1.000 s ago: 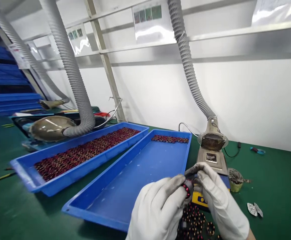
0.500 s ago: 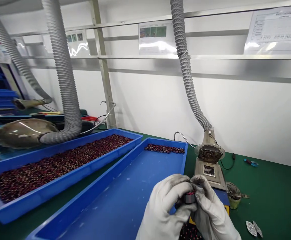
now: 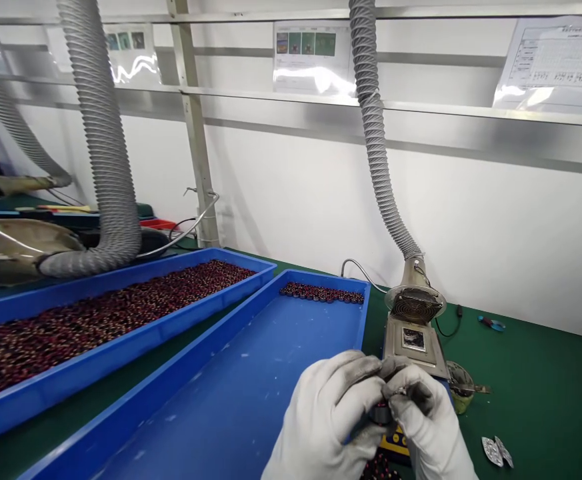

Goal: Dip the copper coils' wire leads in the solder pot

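Both my hands wear white gloves with grey, dirty fingertips and meet at the lower middle of the head view. My left hand [image 3: 328,410] is closed around a small black round part [image 3: 381,415] with some red on top. Against the top of that part, my right hand [image 3: 431,413] has its fingers pinched together; what lies between them, if anything, is hidden. Just below my hands, similar loose red-and-black parts [image 3: 381,467] show. Behind them sits a metal unit with a square opening [image 3: 414,340], above a blue-and-yellow base [image 3: 395,441].
A blue tray [image 3: 251,380] has rows of small parts [image 3: 321,293] at its far end. Left of it, another blue tray [image 3: 135,343] is filled with many parts. An extraction hose [image 3: 373,120] hangs down. A cup [image 3: 459,399], foil pieces [image 3: 493,452] and a blue-handled tool [image 3: 491,324] lie right.
The view has shifted slightly to the right. My right hand's fingers have moved over the top of the part, covering more of its red face. My left hand keeps its hold.
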`<state>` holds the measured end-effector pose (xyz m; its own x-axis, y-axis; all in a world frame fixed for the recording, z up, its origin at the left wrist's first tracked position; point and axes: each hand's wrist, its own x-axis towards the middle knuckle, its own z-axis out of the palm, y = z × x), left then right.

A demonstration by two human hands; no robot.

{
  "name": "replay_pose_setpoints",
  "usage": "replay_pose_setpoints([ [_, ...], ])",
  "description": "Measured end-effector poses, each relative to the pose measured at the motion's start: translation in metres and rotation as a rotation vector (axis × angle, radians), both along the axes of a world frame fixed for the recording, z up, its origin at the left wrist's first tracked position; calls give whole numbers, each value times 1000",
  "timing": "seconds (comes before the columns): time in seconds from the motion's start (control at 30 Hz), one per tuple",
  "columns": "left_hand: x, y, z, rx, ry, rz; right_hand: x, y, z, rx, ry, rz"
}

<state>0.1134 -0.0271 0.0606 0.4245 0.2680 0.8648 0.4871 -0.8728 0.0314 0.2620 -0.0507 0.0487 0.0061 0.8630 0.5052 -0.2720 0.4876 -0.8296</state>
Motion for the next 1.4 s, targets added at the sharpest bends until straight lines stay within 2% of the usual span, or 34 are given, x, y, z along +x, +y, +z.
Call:
replay_pose_setpoints([
  [0.17, -2, -3, 7, 10, 47, 62, 7, 7, -3, -139, 325, -78],
  [0.27, -3, -2, 7, 12, 39, 91, 4, 2, 3, -138, 284, -131],
  [0.37, -3, -1, 4, 58, 16, 122, -11, -4, 8, -210, 193, -61],
  [0.47, -2, -3, 1, 44, -24, 95, -24, -4, 8, -260, 230, 71],
  [0.57, -1, -5, 2, -183, -69, -12, -24, -4, 5, -317, 326, 171],
  [0.7, -5, -3, 10, -486, -177, -281, -19, -5, 4, -389, 362, 207],
  [0.77, -6, 0, 13, -587, -277, -419, -20, -3, 2, -396, 357, 201],
  [0.87, -5, 5, 10, -737, -533, -534, -24, 2, -3, -395, 350, 221],
  [0.97, -5, 10, 5, -884, -793, -558, -25, 3, -7, -427, 351, 297],
  [1.03, -7, 11, 5, -916, -881, -539, -24, 3, -7, -452, 364, 342],
  [1.1, -8, 9, 10, -957, -809, -498, -24, 2, -7, -471, 392, 353],
  [1.2, -4, 1, 20, -1111, -575, -477, -27, 2, -7, -466, 428, 327],
  [1.3, 4, -1, 20, -1148, -727, -491, -31, 2, -5, -467, 443, 344],
  [1.4, 2, 6, 10, -1092, -885, -452, -28, -3, 1, -508, 474, 420],
])
